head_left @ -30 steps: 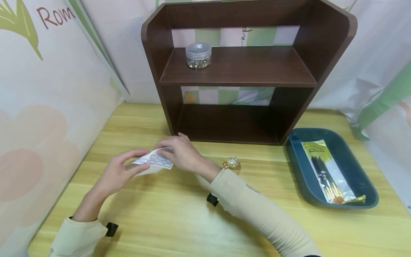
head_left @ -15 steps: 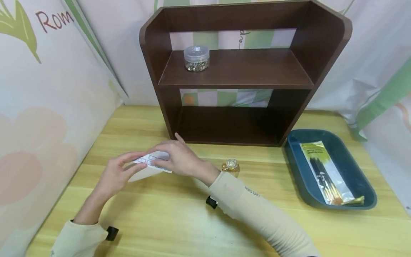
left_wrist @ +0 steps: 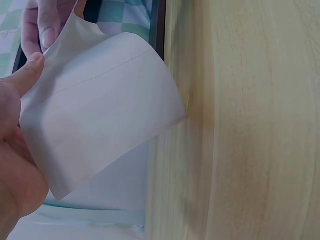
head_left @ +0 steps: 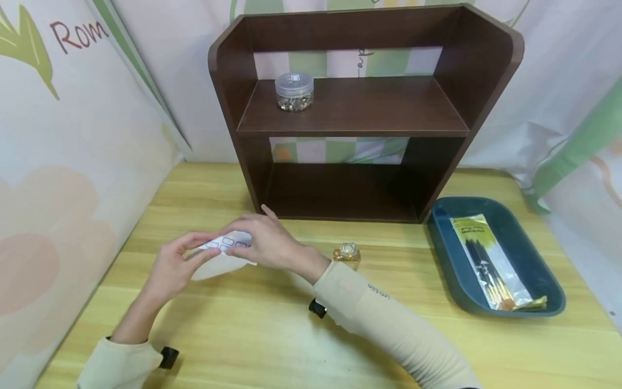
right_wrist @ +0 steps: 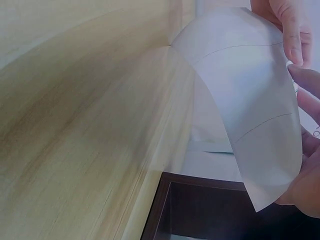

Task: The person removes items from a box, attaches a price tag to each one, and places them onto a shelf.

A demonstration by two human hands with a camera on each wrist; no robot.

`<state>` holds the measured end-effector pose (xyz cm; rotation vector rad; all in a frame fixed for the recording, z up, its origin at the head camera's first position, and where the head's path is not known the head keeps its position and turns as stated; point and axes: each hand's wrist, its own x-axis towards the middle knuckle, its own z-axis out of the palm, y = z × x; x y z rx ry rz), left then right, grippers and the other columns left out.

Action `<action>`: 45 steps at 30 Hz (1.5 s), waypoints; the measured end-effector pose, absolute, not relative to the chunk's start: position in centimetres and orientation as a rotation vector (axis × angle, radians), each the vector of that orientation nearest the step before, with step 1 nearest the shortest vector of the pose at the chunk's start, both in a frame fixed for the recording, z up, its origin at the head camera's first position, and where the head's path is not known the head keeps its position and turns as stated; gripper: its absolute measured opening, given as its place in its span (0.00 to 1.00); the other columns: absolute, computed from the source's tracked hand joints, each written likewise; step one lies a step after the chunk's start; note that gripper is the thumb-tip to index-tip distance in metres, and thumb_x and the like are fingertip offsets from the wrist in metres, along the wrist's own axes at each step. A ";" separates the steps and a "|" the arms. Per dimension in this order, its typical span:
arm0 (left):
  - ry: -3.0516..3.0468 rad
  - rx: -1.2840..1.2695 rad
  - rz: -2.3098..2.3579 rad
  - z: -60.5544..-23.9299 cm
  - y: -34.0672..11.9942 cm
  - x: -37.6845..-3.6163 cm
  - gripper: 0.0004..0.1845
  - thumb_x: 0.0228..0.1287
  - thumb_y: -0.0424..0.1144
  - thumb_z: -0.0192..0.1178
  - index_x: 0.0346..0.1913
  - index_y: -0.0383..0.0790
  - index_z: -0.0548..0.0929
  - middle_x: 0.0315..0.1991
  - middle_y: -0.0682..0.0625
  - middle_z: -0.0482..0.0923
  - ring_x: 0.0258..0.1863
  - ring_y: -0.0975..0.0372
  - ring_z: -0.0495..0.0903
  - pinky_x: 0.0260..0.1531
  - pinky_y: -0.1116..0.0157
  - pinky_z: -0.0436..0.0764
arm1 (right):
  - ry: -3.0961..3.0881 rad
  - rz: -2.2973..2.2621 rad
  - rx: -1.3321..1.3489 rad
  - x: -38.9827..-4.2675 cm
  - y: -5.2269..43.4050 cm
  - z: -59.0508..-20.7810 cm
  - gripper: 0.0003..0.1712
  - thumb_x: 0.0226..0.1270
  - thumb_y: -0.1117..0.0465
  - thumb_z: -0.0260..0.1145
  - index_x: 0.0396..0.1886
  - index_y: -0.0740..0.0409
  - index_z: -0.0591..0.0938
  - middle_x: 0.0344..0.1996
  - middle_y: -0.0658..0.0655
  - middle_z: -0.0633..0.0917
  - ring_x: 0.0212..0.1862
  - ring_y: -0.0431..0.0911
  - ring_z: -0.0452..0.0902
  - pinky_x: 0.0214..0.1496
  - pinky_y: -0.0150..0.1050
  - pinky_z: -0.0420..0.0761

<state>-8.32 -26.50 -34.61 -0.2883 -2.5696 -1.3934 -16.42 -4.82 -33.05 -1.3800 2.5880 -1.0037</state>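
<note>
Pinching the left end of a white sheet (head_left: 218,266) between thumb and fingers of the left hand (head_left: 172,266). Gripping the same paper farther right between thumb and bent fingers of the right hand (head_left: 266,240), with one finger raised clear of it. Held up over the left part of the table (head_left: 262,329), in from its left edge and before the front left corner of a dark brown shelf (head_left: 379,108). Printed on the side facing the head camera with rows of blue-outlined rectangles (head_left: 227,242); plain on the side shown to both wrist cameras, apart from thin lines across. Bent in a curve, with a loose flap drooping below the hands. Covered to the wrists by pale sleeves (head_left: 389,319), with a small black fitting (head_left: 169,357) at each. Partly hiding, behind the right sleeve, a gold bottle (head_left: 347,254) with a clear cap, near the shelf's front edge. Bearing a clear lidded jar (head_left: 295,93) of small metallic bits on the upper board, near its left end. Flanked toward the table's right edge by a dark teal tray (head_left: 515,237), just beside the shelf's front right corner. Holding, slanted from the tray's back left corner toward its front edge, a packet of brushes (head_left: 488,265) with a yellow-green header. Enclosed by white cloth (head_left: 97,124) with pastel prints.
</note>
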 end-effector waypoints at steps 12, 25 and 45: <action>-2.530 -0.256 -1.419 -34.5 -26.3 -8.1 0.12 0.63 0.30 0.69 0.49 0.36 0.86 0.46 0.44 0.87 0.44 0.69 0.82 0.41 0.73 0.80 | 2.590 -1.091 -1.411 -16.2 -4.6 -33.1 0.15 0.68 0.52 0.71 0.54 0.42 0.86 0.49 0.40 0.86 0.55 0.34 0.76 0.76 0.63 0.46; -2.501 -0.312 -1.536 -34.7 -26.3 -8.0 0.13 0.64 0.28 0.67 0.52 0.32 0.84 0.50 0.41 0.85 0.48 0.68 0.83 0.49 0.71 0.81 | 2.668 -1.133 -1.469 -16.1 -4.7 -33.4 0.05 0.67 0.57 0.72 0.42 0.47 0.89 0.46 0.45 0.86 0.55 0.40 0.78 0.75 0.64 0.50; -2.592 -0.235 -1.311 -33.9 -26.6 -7.7 0.15 0.64 0.35 0.70 0.53 0.40 0.86 0.50 0.47 0.86 0.51 0.68 0.79 0.51 0.73 0.74 | 2.669 -1.098 -1.552 -15.0 -3.1 -32.4 0.03 0.64 0.59 0.75 0.35 0.46 0.88 0.50 0.49 0.83 0.60 0.45 0.75 0.78 0.56 0.49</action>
